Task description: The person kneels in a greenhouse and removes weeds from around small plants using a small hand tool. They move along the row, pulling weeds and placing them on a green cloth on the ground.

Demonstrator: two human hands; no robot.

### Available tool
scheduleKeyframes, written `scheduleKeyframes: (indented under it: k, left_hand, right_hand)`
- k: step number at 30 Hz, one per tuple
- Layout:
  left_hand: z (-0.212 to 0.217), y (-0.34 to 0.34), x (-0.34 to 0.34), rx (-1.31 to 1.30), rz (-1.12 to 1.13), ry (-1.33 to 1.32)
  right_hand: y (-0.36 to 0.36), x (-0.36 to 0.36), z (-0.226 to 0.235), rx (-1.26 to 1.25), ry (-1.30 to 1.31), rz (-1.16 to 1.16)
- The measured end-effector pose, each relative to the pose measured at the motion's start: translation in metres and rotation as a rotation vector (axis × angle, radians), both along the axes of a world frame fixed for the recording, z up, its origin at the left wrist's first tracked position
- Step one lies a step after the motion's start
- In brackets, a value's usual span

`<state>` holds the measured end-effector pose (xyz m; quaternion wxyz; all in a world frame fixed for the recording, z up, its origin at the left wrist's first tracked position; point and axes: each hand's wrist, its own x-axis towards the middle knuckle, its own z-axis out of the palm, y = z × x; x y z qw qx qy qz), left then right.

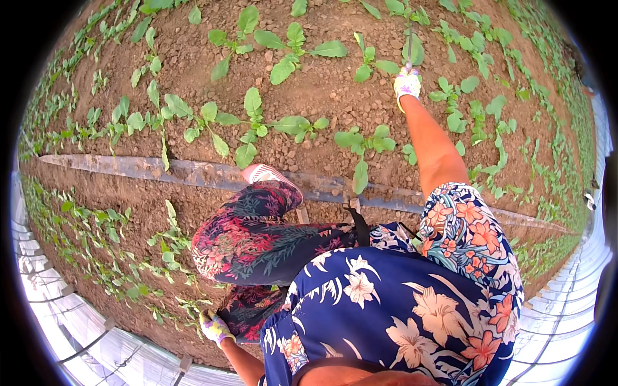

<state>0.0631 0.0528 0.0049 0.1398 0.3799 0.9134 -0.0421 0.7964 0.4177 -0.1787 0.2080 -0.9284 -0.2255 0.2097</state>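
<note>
Floral-sleeved right hand (pixel 407 83), gloved, has its grip closed round a thin tool handle (pixel 409 45) among seedlings (pixel 364 143), while the gloved left hand (pixel 215 327) braces on soil (pixel 187 347), grip unclear.

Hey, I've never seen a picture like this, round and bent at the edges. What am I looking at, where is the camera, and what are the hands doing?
This is one wide fisheye view from a camera worn on a person's head, looking down, so straight lines bend near the rim. There is no machine: a person in a blue flowered shirt and dark flowered trousers crouches over brown crumbly soil planted with rows of small green leafy seedlings. A long strip of clear plastic sheeting lies across the bed.

The right hand, in a white patterned glove, reaches far forward and grips a thin dark tool handle; its working end is too small to tell. The left hand, also gloved, sits low beside the knee, among small plants; whether it holds anything is unclear.
</note>
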Motion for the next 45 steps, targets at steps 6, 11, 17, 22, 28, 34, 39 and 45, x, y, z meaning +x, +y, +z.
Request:
scheduleKeyframes:
  k: [6,11,17,22,28,34,39,45]
  left_hand:
    - [0.008,-0.007,-0.013,0.049,0.01,0.021]
    - [0.021,-0.003,-0.01,-0.03,0.027,0.043]
    - [0.005,0.009,-0.03,-0.02,0.013,0.059]
    - [0.001,0.018,-0.025,-0.036,0.042,0.062]
    - [0.005,0.018,-0.027,0.02,0.098,0.023]
    - [0.005,0.025,-0.022,-0.054,0.008,0.071]
    - [0.009,0.013,-0.026,0.018,0.083,0.041]
    - [-0.003,0.0,-0.035,0.057,0.071,0.026]
  right_hand:
    - [0.0,-0.018,0.004,0.011,0.028,0.056]
    - [0.06,-0.066,0.039,0.061,0.136,0.332]
    - [0.12,-0.128,0.012,0.087,-0.067,0.386]
    - [0.146,-0.131,0.008,-0.217,-0.131,0.484]
    - [0.132,-0.14,0.017,-0.02,-0.134,0.474]
    - [0.149,-0.119,0.005,-0.309,-0.089,0.537]
    - [0.099,-0.141,0.016,-0.063,-0.058,0.468]
    - [0.045,-0.133,-0.011,-0.15,0.048,0.545]
